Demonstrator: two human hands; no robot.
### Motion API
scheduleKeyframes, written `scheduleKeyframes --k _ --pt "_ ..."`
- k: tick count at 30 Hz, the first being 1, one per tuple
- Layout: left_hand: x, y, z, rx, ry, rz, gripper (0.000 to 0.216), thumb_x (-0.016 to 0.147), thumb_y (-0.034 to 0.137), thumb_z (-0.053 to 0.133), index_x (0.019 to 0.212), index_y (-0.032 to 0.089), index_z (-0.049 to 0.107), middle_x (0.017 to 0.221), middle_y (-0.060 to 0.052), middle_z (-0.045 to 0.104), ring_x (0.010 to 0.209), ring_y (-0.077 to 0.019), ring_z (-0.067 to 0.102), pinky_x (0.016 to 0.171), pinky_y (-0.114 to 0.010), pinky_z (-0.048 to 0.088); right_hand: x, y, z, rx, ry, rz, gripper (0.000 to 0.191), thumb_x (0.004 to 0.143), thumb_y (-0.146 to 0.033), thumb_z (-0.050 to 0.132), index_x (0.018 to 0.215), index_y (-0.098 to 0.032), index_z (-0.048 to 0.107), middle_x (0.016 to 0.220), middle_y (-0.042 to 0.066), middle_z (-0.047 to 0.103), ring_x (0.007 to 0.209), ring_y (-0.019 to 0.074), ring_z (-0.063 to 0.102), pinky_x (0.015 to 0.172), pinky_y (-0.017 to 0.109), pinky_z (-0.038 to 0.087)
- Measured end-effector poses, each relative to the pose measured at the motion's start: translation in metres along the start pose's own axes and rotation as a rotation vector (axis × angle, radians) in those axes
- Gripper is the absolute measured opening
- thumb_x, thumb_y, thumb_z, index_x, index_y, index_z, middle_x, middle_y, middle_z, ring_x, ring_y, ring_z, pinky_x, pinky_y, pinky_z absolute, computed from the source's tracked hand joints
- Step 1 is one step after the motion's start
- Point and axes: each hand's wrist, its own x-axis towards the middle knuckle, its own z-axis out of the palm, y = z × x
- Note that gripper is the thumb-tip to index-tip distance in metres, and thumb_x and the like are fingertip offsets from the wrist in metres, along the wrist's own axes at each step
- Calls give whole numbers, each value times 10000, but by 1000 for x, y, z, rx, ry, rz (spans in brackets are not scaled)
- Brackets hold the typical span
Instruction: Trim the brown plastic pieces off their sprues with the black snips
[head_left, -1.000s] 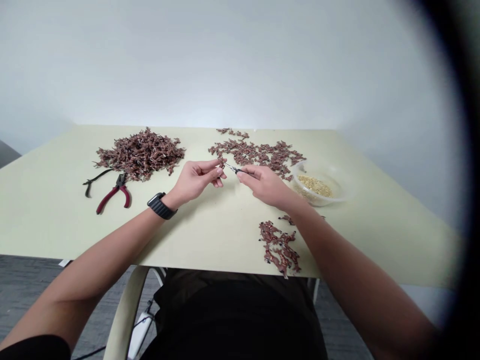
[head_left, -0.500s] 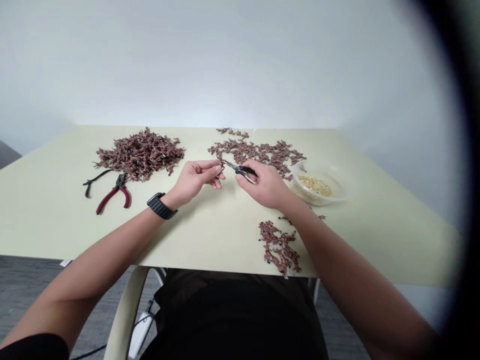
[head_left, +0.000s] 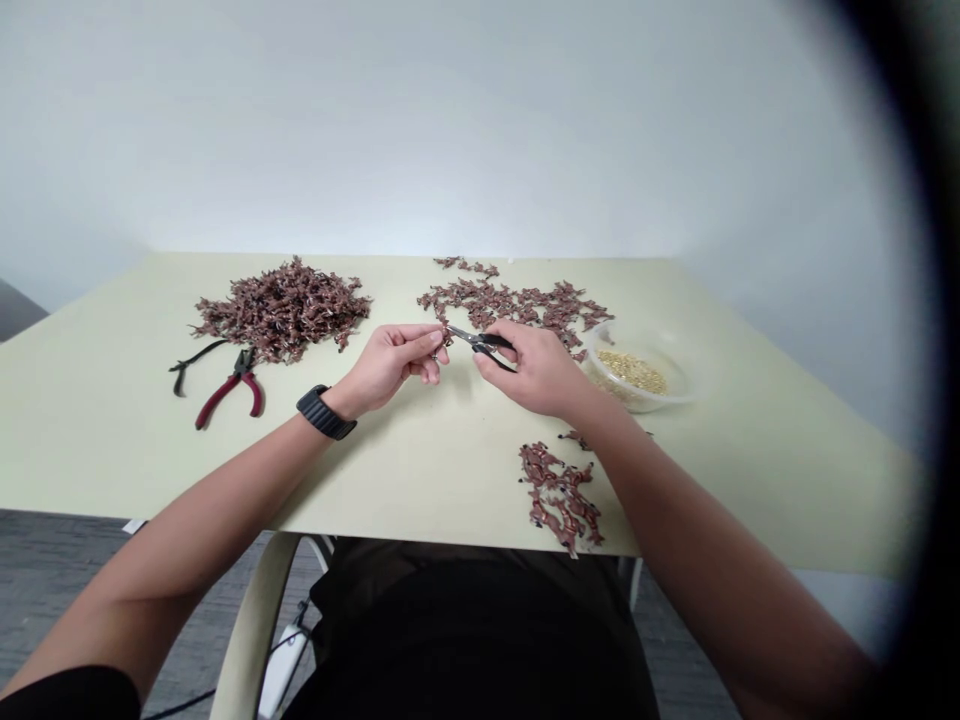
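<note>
Between its thumb and fingertips my left hand [head_left: 394,362] pinches a small brown animal figurine [head_left: 447,338], partly hidden by the fingers. My right hand [head_left: 534,368] grips black-handled pliers [head_left: 484,341], their thin metal jaws pointing left at the figurine. The jaw tips meet the figurine's upper part or lie very close to it; anything small between them is too fine to make out. Behind both hands spreads a loose layer of similar brown figurines [head_left: 517,303]. To the right of my right hand stands a clear plastic bowl [head_left: 679,385] with small gold-coloured pieces [head_left: 632,372] in it.
A high heap of brown figurines [head_left: 285,308] lies at the left of the pale yellow table [head_left: 420,470]. Red-handled pliers [head_left: 238,388] and a black tool [head_left: 193,364] lie before it. Another figurine cluster [head_left: 561,495] is near the front edge, beside my right forearm.
The handles of the pliers in my right hand have spread slightly apart. Both hands stay in nearly the same place, and the view has shifted a little.
</note>
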Motion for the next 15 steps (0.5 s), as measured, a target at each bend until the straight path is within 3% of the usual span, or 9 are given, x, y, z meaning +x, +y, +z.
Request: scheduleKeyframes --k 15 --pt "-2 1 1 25 -14 9 302 906 389 814 1056 127 799 891 -71 755 588 -83 633 590 -223 539 -2 -7 -4 26 -34 43 272 980 -474 573 871 -226 552 676 -29 489 601 144 443 620 319 289"
